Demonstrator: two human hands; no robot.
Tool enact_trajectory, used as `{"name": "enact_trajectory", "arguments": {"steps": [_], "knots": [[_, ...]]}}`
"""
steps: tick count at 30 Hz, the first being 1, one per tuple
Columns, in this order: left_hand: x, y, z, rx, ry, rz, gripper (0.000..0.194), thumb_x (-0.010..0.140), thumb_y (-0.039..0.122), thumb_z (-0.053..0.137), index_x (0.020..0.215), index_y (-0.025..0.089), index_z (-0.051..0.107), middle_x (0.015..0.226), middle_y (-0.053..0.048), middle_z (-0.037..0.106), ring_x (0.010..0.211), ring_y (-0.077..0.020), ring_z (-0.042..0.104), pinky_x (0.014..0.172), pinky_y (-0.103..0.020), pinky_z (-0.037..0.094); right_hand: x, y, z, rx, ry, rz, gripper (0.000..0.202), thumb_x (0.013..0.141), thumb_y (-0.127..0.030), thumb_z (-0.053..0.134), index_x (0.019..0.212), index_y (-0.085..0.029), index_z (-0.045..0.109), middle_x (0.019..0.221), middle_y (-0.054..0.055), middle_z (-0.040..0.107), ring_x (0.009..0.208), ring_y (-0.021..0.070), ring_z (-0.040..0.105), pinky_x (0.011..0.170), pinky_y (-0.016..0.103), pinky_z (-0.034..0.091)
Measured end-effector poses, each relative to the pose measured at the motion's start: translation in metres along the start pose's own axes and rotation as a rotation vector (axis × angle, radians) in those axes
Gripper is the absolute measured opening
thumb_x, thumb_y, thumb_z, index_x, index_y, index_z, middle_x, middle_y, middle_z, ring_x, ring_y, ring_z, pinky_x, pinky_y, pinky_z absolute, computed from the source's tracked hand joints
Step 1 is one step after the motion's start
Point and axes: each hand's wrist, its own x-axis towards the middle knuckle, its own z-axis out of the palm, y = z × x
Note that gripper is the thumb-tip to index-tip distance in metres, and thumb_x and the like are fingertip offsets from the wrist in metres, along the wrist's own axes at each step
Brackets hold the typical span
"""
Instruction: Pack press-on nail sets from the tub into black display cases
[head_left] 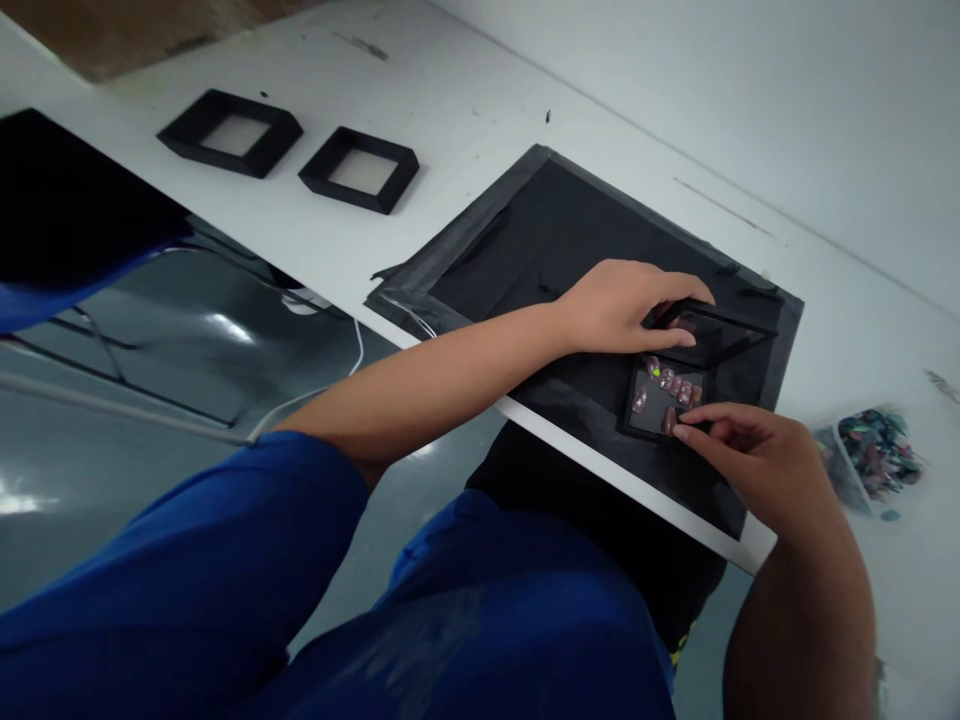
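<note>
White table [480, 110] runs under everything; on it, at the person's edge, lies a black mat [600, 235]; two black frames [279, 142] sit well apart from it, beyond its left side; a clear tub [834, 468] of small mixed pieces stands to the right of the mat.

Left hand [634, 305] reaches over the raised lid [724, 345], thumb and fingers parted across its edge; whether they press on it, cannot tell; right hand [765, 455] has thumb and forefinger brought together on a single nail-like piece [670, 421]; the black case [649, 418] lies open on the mat between the hands, a row of similar pieces [677, 387] inside; one bears a yellow-green dot [656, 372].

Step in hand, by judgement: placing or adjusting that one piece in the case; next move seems to call for a light release, neighbours undisturbed, lid kept up.
</note>
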Motion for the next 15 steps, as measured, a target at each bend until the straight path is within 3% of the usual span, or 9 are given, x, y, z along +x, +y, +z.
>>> {"name": "enact_trajectory", "arguments": {"steps": [5, 15], "knots": [[-0.001, -0.002, 0.0, 0.007, 0.009, 0.013, 0.038, 0.091, 0.047, 0.064, 0.122, 0.025, 0.066, 0.092, 0.001, 0.075, 0.086, -0.016, 0.067, 0.072, -0.025, 0.042, 0.005, 0.003, 0.013, 0.052, 0.008, -0.061, 0.04, 0.077, -0.056, 0.075, 0.096, -0.021, 0.077, 0.056, -0.005, 0.042, 0.05, 0.007, 0.036, 0.048, 0.023, 0.029], [0.0, 0.002, 0.0, -0.033, 0.064, 0.049, 0.045, 0.1, 0.056, 0.044, 0.113, 0.022, 0.069, 0.104, -0.004, 0.076, 0.091, -0.0158, 0.066, 0.081, -0.028, 0.048, 0.011, 0.011, 0.02, 0.063, 0.063, -0.152, 0.035, 0.08, -0.051, 0.074, 0.098, -0.022, 0.077, 0.055, -0.007, 0.039, 0.05, 0.0072, 0.035, 0.049, 0.023, 0.03]]}}
